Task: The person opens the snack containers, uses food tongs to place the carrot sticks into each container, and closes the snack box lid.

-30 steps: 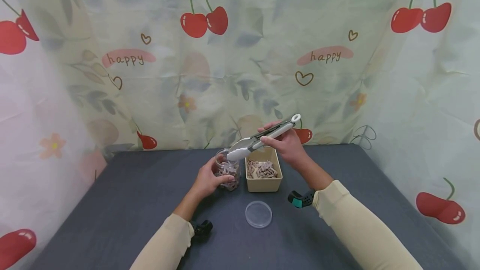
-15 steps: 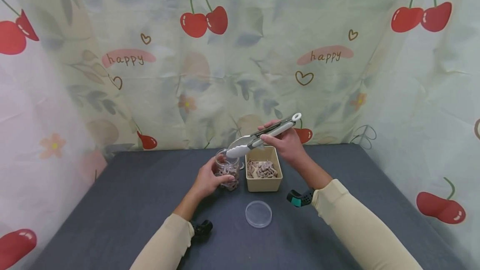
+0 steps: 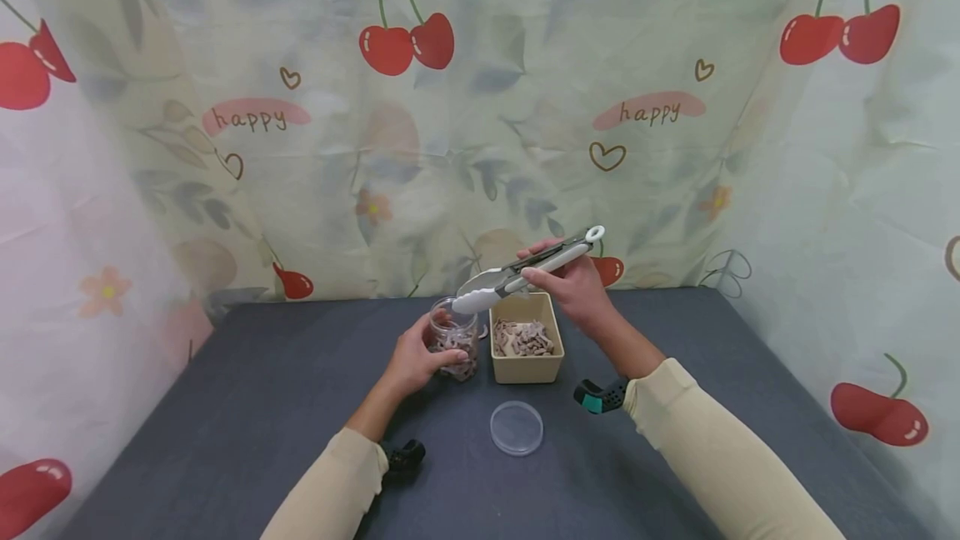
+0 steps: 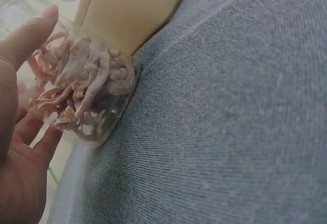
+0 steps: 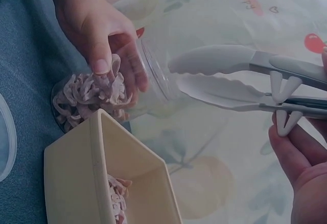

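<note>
My left hand (image 3: 415, 361) grips a clear jar (image 3: 453, 340), its thumb across the near side. Pale pinkish-brown, twisted strips (image 4: 84, 75) fill the lower part of the jar. My right hand (image 3: 573, 286) holds white-headed tongs (image 5: 219, 75) with metal arms, thumb on one arm and fingers on the other. The heads of the tongs are slightly parted with nothing seen between them, right at the jar's uncovered mouth. To the right of the jar stands a beige box (image 3: 527, 369) with similar strips (image 3: 525, 338) on its bottom.
A round clear lid (image 3: 517, 428) lies on the dark tablecloth (image 3: 285, 407) in front of the box. One small pale curved bit (image 3: 483, 331) shows between jar and box. A printed curtain (image 3: 480, 148) rises behind the table's far edge.
The tongs have risen slightly at the jar's mouth, and the small bit beside the jar now shows below them. The left hand and jar stay in place.
</note>
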Tool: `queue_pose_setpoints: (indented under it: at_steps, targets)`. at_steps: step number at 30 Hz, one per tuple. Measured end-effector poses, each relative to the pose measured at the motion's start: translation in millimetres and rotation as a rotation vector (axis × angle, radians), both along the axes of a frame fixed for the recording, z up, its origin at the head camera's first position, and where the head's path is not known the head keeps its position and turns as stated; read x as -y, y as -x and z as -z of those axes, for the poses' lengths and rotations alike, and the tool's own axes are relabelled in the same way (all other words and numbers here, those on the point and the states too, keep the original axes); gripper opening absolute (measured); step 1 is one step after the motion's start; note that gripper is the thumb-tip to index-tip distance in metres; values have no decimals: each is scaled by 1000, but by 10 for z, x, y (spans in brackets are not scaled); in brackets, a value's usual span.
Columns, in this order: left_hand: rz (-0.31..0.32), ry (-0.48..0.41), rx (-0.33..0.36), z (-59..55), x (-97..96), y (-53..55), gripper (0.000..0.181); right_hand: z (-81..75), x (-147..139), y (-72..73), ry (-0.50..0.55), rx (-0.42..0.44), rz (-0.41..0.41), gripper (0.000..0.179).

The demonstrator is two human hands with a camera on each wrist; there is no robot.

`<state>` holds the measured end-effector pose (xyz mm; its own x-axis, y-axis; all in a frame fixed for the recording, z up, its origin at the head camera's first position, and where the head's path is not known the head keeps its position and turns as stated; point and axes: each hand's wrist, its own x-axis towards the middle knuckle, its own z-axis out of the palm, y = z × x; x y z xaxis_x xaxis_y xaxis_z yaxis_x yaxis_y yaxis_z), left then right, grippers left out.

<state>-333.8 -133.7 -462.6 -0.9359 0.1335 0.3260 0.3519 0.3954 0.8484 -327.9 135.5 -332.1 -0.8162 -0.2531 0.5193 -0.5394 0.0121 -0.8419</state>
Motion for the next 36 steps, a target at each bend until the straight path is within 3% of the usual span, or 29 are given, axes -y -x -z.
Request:
queue_pose_setpoints:
  at_steps: [12, 20, 24, 30, 36]
  targets:
    - [-14, -20, -21, -33, 143, -13, 68, 5, -8, 30, 4, 1, 18, 33]
    - [-43, 4, 18, -20, 243, -15, 69, 24, 35, 81, -10, 16, 44, 34]
    - [-42, 3, 18, -33, 281, -30, 70, -23, 55, 22, -26, 35, 62, 35]
    - [-52, 11, 24, -42, 313, -54, 72, -110, 146, -105, -163, 2, 132, 35]
    - [-51, -5, 30, -32, 310, -43, 72, 113, 260, 125, -250, 29, 137, 35]
